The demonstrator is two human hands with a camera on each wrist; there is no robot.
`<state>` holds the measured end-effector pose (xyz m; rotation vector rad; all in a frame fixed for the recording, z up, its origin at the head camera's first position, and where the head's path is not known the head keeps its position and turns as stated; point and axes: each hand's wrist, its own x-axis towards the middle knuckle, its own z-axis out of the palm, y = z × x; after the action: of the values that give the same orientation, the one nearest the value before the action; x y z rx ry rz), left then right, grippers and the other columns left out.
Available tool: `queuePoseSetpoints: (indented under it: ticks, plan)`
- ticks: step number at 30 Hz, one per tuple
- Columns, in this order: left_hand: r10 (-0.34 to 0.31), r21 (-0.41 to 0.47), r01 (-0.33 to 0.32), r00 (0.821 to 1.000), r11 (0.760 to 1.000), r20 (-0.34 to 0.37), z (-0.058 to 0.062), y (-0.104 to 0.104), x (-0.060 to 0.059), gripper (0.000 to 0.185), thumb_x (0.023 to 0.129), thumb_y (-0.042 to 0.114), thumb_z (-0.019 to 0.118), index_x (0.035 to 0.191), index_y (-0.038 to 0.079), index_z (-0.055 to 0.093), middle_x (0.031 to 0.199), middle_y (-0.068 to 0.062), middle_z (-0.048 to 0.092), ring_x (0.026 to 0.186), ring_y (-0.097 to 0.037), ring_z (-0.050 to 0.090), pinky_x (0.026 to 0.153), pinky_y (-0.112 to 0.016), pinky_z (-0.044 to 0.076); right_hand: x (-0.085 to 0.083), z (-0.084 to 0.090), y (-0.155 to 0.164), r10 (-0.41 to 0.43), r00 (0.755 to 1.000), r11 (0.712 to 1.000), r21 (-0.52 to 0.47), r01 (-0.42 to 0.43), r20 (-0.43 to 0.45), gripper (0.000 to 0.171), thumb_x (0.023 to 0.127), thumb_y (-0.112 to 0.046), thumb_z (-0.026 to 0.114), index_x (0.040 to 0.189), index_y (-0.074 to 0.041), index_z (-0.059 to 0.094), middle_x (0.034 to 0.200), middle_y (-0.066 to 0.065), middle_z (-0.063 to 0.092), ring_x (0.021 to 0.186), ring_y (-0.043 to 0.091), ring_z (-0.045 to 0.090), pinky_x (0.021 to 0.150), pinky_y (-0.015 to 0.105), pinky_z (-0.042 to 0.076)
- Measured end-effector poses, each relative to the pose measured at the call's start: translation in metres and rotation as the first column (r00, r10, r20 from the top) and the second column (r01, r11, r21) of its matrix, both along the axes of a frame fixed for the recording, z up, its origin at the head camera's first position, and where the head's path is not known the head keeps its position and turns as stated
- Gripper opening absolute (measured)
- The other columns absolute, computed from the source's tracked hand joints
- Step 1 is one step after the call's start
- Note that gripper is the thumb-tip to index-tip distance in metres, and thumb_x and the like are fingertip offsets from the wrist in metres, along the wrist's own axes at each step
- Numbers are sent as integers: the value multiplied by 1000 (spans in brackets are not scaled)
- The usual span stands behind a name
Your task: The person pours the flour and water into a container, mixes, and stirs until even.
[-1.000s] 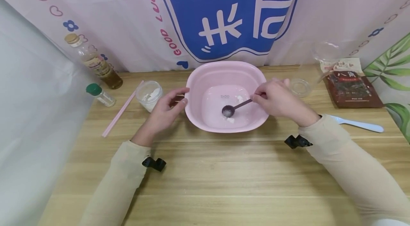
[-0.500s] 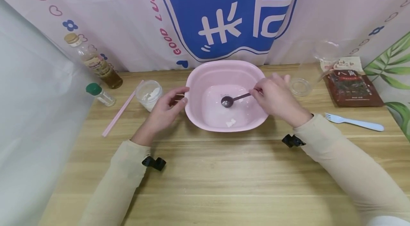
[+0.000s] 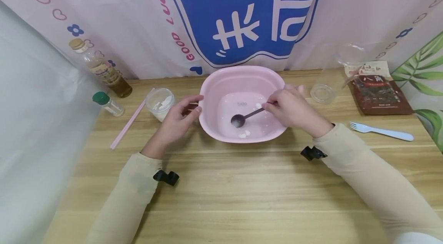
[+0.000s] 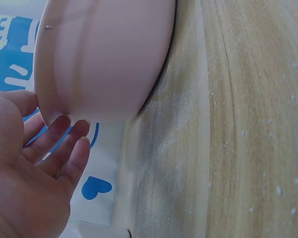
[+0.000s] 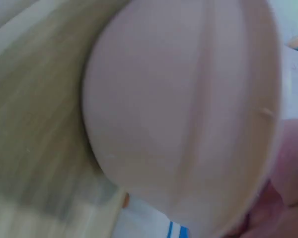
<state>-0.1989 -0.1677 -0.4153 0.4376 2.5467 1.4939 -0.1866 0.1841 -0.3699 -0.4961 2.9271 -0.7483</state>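
Observation:
A pink plastic basin (image 3: pixel 242 78) stands on the wooden table, with small white clumps (image 3: pixel 244 134) and a wet sheen on its floor. My left hand (image 3: pixel 176 123) holds the basin's left rim, the thumb at the edge and the fingertips under the lip in the left wrist view. Over the right rim, my right hand (image 3: pixel 294 108) pinches the handle of a dark brown measuring spoon (image 3: pixel 238 120). The spoon's round bowl is low inside the basin, left of its middle. Only the basin's outer wall (image 5: pixel 149 99) and part of the hand show in the right wrist view.
Left of the basin are a clear jar of white powder (image 3: pixel 160 103), pink chopsticks (image 3: pixel 128 125), a green-capped shaker (image 3: pixel 108 104) and an oil bottle (image 3: pixel 107 75). To the right lie a clear plastic lid (image 3: pixel 322 94), a brown spice packet (image 3: pixel 378 94) and a light blue fork (image 3: pixel 382 131).
The spoon bowl rose toward the back of the basin, then came forward and left to the front-left part. My right hand shifted slightly left with it; the left hand stayed at the rim.

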Motion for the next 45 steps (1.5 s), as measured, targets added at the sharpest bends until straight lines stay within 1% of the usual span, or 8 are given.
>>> queuePoseSetpoints:
  ticks: [9,15,21,24,32,37,42,45]
  plan:
    - [-3,9,3,1000,1000,-1,-1,0,0,45,111,20,60,155,10,56,152,-14,61,130,-34,64,94,-25,56,-2,-4,7,-52,980,996,63,66,-191,18,101,-17,75,94,-2,82,86,12,79,94,36,55,92,56,28]
    - [-2,9,2,1000,1000,1,-1,0,0,45,111,20,60,155,10,56,154,-13,60,132,-33,64,96,-28,56,2,8,24,-2,991,996,85,13,-131,18,101,-15,74,89,-5,81,78,7,75,87,33,47,87,53,25]
    - [-5,4,5,1000,1000,2,-1,-1,0,45,112,21,59,155,10,56,155,-13,59,133,-33,63,98,-30,56,4,11,16,78,995,993,93,-73,-55,16,102,-19,76,94,-8,84,88,4,78,92,29,49,88,51,25]
    - [-3,5,3,1000,1000,3,-1,-2,0,45,112,21,59,155,10,56,155,-13,59,133,-33,63,99,-32,55,3,7,6,64,997,996,57,-62,-38,18,102,-24,76,95,-9,84,90,4,79,96,29,53,91,51,25]
    - [-6,10,6,1000,1000,-5,-1,-1,0,45,112,22,60,155,10,56,153,-13,61,130,-31,64,95,-27,56,0,-4,-1,-46,977,999,-19,43,-208,14,100,-19,78,98,-6,83,84,8,76,90,31,58,88,50,27]
    - [-6,24,6,1000,1000,-31,-2,-1,0,44,111,18,59,154,6,57,152,-16,62,130,-33,65,96,-24,55,2,-4,11,-22,960,1000,-11,19,-278,11,102,-10,73,104,-2,80,103,15,79,101,37,60,89,53,27]
    - [-9,36,10,999,999,-35,-2,0,0,44,111,16,59,153,4,57,153,-17,61,131,-34,65,97,-24,54,5,-2,23,27,951,1000,15,-24,-307,9,101,-7,72,102,0,78,102,17,79,97,37,56,86,52,27]
    - [-7,34,8,999,999,-31,-2,0,0,44,111,16,59,154,5,57,153,-17,60,131,-35,64,97,-25,54,5,-1,23,68,959,998,22,-64,-277,8,100,-9,74,101,-3,79,101,15,79,95,34,53,83,49,27]
